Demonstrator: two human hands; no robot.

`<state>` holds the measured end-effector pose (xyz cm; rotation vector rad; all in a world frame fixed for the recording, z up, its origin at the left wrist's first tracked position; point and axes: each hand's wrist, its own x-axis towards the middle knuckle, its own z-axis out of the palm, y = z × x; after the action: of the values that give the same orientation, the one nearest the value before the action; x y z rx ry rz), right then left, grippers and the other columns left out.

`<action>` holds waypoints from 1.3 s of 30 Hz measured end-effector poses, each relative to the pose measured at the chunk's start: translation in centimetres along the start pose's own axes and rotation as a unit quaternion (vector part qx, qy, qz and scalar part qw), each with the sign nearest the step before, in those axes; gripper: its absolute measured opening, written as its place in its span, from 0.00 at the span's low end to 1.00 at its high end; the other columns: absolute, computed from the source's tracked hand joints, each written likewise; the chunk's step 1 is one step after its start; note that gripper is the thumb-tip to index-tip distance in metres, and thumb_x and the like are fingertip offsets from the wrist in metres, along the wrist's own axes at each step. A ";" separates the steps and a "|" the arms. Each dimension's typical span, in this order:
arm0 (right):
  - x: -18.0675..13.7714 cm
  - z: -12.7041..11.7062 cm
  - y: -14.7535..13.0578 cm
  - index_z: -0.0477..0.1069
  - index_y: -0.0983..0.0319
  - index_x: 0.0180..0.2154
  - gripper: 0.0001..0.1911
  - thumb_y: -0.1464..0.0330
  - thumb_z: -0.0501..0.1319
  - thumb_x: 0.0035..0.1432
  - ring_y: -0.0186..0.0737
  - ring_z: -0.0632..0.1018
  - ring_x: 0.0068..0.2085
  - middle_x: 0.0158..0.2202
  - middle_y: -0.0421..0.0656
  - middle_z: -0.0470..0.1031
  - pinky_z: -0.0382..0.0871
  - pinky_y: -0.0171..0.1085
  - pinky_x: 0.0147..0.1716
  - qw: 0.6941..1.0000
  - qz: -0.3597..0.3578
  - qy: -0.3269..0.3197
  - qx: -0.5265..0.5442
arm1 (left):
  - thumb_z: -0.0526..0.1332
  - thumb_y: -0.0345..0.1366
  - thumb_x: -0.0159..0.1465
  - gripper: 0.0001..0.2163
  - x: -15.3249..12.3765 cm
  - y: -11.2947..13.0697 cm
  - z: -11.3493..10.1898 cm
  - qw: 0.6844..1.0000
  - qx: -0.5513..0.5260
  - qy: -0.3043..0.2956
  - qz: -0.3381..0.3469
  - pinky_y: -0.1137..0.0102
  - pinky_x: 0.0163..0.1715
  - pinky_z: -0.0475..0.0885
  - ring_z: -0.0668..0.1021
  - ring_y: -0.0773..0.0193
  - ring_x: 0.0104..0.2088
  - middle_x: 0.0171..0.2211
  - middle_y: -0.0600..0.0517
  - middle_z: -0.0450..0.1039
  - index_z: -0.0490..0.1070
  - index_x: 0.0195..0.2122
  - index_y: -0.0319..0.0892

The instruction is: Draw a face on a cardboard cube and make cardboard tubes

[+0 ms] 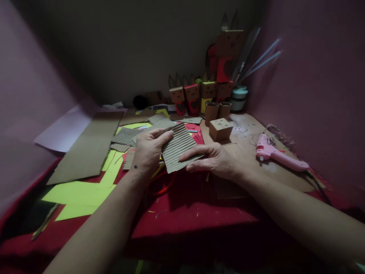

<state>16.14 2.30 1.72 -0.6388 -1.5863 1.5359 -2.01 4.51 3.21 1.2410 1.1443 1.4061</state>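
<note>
Between my two hands is a piece of corrugated cardboard (180, 146), its ridged side facing up, raised above the red cloth. My left hand (148, 148) grips its left edge, thumb on top. The lower right corner is pinched between the thumb and fingers of my right hand (212, 160). Below the cardboard lie scissors with orange-red handles (161, 190), partly covered by it. A small cardboard box with a drawn face (220, 130) stands just beyond my right hand.
A pink hot glue gun (279, 154) rests on a cardboard sheet at right. Several cardboard figures with ears (191, 98) and two cardboard tubes (211, 114) stand behind. Yellow paper (76, 196) and a large cardboard sheet (91, 146) lie left. A teal container (238, 99) holds glue sticks.
</note>
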 end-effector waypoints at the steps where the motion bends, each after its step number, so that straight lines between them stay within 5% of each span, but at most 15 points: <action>1: 0.0 0.0 0.0 0.81 0.61 0.34 0.08 0.71 0.71 0.47 0.31 0.78 0.31 0.29 0.38 0.79 0.74 0.31 0.34 1.000 0.009 0.001 0.001 | 0.70 0.35 0.52 0.06 0.0 0.0 0.0 1.000 0.001 -0.001 -0.001 0.71 0.24 0.74 0.78 0.62 0.26 0.28 0.51 0.80 0.80 0.31 0.41; 6: 0.1 0.1 0.0 0.77 0.64 0.27 0.08 0.65 0.68 0.52 0.31 0.77 0.23 0.22 0.40 0.78 0.73 0.30 0.24 0.997 0.050 0.053 0.034 | 0.68 0.34 0.55 0.06 0.1 0.0 0.0 0.999 -0.004 -0.051 0.010 0.74 0.26 0.72 0.77 0.66 0.26 0.27 0.52 0.79 0.80 0.33 0.41; 10: 0.6 -0.2 0.4 0.73 0.65 0.25 0.09 0.67 0.68 0.50 0.33 0.76 0.19 0.20 0.41 0.77 0.74 0.32 0.21 0.988 0.082 0.105 0.077 | 0.64 0.32 0.59 0.10 -0.1 0.0 0.0 0.988 0.010 -0.130 0.080 0.70 0.43 0.74 0.80 0.62 0.40 0.39 0.52 0.81 0.80 0.42 0.45; 14: 1.1 -0.7 0.8 0.71 0.64 0.27 0.04 0.71 0.63 0.52 0.36 0.77 0.20 0.19 0.43 0.76 0.74 0.32 0.19 0.978 0.125 0.112 0.125 | 0.61 0.32 0.62 0.12 -0.9 0.2 0.4 0.966 0.146 -0.156 0.147 0.64 0.54 0.69 0.78 0.58 0.50 0.47 0.52 0.80 0.80 0.44 0.49; 22: 1.2 -1.5 0.6 0.72 0.68 0.29 0.08 0.76 0.54 0.54 0.40 0.78 0.22 0.20 0.48 0.76 0.79 0.39 0.24 0.963 0.162 0.062 0.207 | 0.59 0.35 0.64 0.14 -0.6 -0.3 -0.2 0.900 0.298 -0.249 0.197 0.60 0.51 0.71 0.77 0.55 0.49 0.50 0.48 0.77 0.77 0.50 0.49; 30: 1.3 -2.1 0.2 0.71 0.68 0.28 0.08 0.76 0.53 0.53 0.41 0.79 0.26 0.22 0.48 0.76 0.79 0.41 0.31 0.950 0.177 0.036 0.254 | 0.56 0.31 0.64 0.18 -1.0 0.5 -0.1 0.849 0.378 -0.268 0.253 0.62 0.50 0.70 0.76 0.55 0.49 0.51 0.47 0.75 0.74 0.53 0.50; 36: 1.2 -1.7 0.3 0.73 0.69 0.34 0.12 0.68 0.54 0.63 0.38 0.78 0.24 0.23 0.47 0.76 0.79 0.39 0.27 0.957 0.146 0.052 0.246 | 0.53 0.28 0.64 0.19 -1.0 0.4 0.1 0.858 0.361 -0.278 0.236 0.60 0.53 0.68 0.75 0.56 0.51 0.52 0.48 0.74 0.74 0.52 0.50; 39: 1.4 -1.6 0.4 0.71 0.68 0.36 0.09 0.70 0.55 0.63 0.37 0.79 0.25 0.24 0.46 0.76 0.79 0.37 0.29 0.961 0.117 0.068 0.242 | 0.54 0.22 0.58 0.25 -0.6 -0.1 -0.2 0.896 0.302 -0.238 0.222 0.60 0.57 0.65 0.72 0.57 0.55 0.55 0.49 0.71 0.71 0.55 0.48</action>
<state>16.66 4.41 1.50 -0.6484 -0.9990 1.9216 -2.16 3.96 3.04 2.2630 1.0071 0.9642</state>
